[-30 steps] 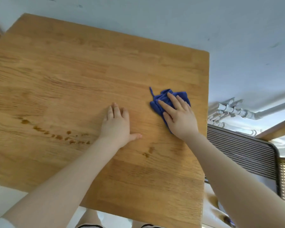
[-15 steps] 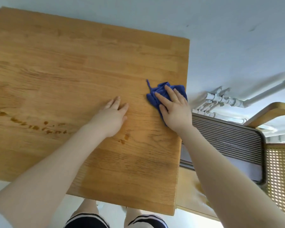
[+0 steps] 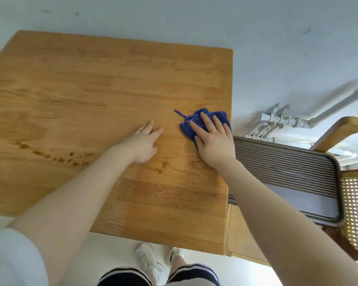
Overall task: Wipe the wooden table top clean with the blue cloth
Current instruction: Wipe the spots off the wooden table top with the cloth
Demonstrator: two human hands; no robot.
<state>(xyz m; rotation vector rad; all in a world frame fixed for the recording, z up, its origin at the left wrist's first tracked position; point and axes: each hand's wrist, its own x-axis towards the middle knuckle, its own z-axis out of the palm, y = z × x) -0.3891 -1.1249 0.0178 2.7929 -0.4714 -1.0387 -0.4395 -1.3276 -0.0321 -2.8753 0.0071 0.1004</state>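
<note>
The wooden table top (image 3: 91,96) fills the left and middle of the head view. A crumpled blue cloth (image 3: 191,122) lies close to the table's right edge. My right hand (image 3: 214,141) presses flat on the cloth, fingers spread over it. My left hand (image 3: 144,144) rests flat on the bare wood just left of the cloth, holding nothing. A trail of brown spots (image 3: 56,156) runs across the wood to the left of my left forearm. Two smaller brown marks (image 3: 162,167) sit between my wrists.
A ribbed grey radiator (image 3: 287,172) stands just past the table's right edge, with white pipes (image 3: 281,120) behind it. A cane-backed wooden chair (image 3: 355,193) is at far right. A pale wall lies beyond the table's far edge. My feet (image 3: 153,261) show below the near edge.
My right hand has slid the cloth rightward, nearer the table's right edge. My left hand stayed planted on the wood. The camera view shifted.
</note>
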